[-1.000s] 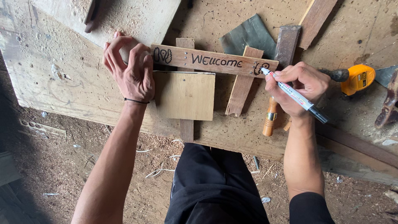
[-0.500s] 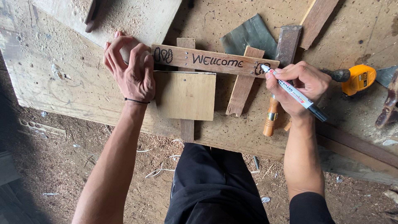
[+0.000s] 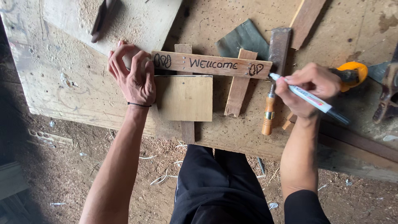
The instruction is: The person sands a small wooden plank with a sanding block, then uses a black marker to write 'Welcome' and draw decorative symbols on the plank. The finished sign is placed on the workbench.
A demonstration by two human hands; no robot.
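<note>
A narrow wooden plank [image 3: 211, 64] with black hand lettering and small drawings at both ends lies across two wooden stakes on a plywood bench [image 3: 62, 95]. My left hand [image 3: 132, 76] presses on the plank's left end. My right hand [image 3: 309, 89] holds a white marker [image 3: 302, 96] with its tip just off the plank's right end. A square plywood panel [image 3: 184, 98] sits right below the plank, beside my left hand.
A wooden-handled chisel [image 3: 269, 112] lies left of my right hand. A yellow tool [image 3: 352, 72] sits behind that hand. A dark green sheet [image 3: 242, 39] and wood offcuts [image 3: 304, 16] lie at the back. Sawdust covers the floor below the bench edge.
My right hand has drawn the marker tip away from the plank's right end, leaving a finished drawing there. My left hand has stayed put.
</note>
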